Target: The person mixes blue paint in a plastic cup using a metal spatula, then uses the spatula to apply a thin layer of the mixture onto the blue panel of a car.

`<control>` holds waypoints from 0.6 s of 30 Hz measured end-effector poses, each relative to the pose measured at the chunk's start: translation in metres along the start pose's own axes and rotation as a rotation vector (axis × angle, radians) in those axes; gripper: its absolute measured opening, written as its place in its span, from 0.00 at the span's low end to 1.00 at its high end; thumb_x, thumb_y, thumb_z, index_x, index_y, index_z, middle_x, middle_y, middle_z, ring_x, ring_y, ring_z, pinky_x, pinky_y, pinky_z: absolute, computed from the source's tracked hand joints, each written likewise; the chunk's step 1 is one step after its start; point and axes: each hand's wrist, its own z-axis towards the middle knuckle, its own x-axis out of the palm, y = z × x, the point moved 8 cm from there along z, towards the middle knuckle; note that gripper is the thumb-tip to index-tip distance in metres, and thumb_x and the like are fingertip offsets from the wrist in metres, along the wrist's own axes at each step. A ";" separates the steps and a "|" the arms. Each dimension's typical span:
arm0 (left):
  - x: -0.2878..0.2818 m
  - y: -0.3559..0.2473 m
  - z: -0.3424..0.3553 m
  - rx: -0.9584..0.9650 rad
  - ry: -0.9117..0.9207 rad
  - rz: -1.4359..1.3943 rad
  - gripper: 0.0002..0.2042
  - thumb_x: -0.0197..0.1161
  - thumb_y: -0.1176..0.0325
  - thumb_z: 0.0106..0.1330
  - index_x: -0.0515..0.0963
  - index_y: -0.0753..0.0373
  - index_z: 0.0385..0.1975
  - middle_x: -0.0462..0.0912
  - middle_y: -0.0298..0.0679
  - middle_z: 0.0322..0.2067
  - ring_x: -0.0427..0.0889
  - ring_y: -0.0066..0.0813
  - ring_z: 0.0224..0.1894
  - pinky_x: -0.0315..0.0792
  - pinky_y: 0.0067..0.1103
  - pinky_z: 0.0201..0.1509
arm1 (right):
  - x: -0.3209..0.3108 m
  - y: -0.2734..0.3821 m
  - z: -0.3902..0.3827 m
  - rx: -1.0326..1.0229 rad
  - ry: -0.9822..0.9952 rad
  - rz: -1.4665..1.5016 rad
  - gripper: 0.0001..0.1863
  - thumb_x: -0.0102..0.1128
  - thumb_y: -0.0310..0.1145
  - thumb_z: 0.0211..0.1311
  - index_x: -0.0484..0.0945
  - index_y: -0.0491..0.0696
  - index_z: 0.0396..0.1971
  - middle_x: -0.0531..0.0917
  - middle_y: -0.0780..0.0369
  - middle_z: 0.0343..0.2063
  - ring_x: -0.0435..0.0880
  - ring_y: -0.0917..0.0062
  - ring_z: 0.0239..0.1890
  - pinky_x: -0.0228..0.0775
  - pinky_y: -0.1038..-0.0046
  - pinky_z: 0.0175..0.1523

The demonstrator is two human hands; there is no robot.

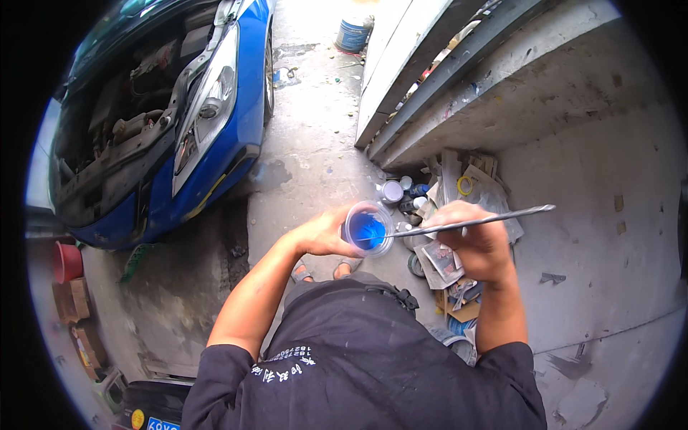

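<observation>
My left hand (326,233) is wrapped round the side of a clear plastic cup (388,242), held up in front of my body. Bright blue paint (369,229) lies in the bottom of the cup and is smeared up its inner wall. In my right hand (469,236) is a long thin dark stirring rod (512,214). One end of the rod dips into the paint, while the other sticks out past my fist to the right. The fingers of the right hand are closed on its middle part.
At the left stands a blue car (247,107), front bare, engine bay exposed. Below my right hand, cans (391,191), bottles and papers (444,261) crowd the floor by a concrete wall (588,143). A blue bucket (352,36) stands far ahead; a red bucket (68,261) sits at far left.
</observation>
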 end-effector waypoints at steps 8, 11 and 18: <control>0.009 -0.001 0.004 0.025 0.002 -0.005 0.41 0.78 0.64 0.44 0.66 0.60 0.62 0.74 0.40 0.56 0.72 0.29 0.58 0.65 0.27 0.63 | 0.017 0.011 0.005 -0.042 0.094 -0.078 0.14 0.65 0.14 0.50 0.78 0.42 0.37 0.84 0.58 0.32 0.83 0.70 0.37 0.74 0.70 0.45; 0.011 0.008 0.003 0.038 -0.016 -0.081 0.41 0.78 0.65 0.43 0.66 0.60 0.62 0.75 0.40 0.55 0.73 0.29 0.57 0.66 0.27 0.62 | -0.039 -0.020 -0.020 0.340 -0.325 0.169 0.11 0.62 0.17 0.57 0.76 0.42 0.39 0.83 0.60 0.35 0.82 0.76 0.39 0.74 0.73 0.47; 0.014 0.005 0.005 0.020 0.020 -0.043 0.41 0.78 0.65 0.43 0.66 0.60 0.61 0.74 0.41 0.55 0.72 0.29 0.58 0.64 0.27 0.63 | -0.009 0.003 -0.008 0.099 -0.067 0.064 0.11 0.63 0.17 0.51 0.79 0.42 0.35 0.83 0.59 0.31 0.83 0.69 0.35 0.73 0.70 0.41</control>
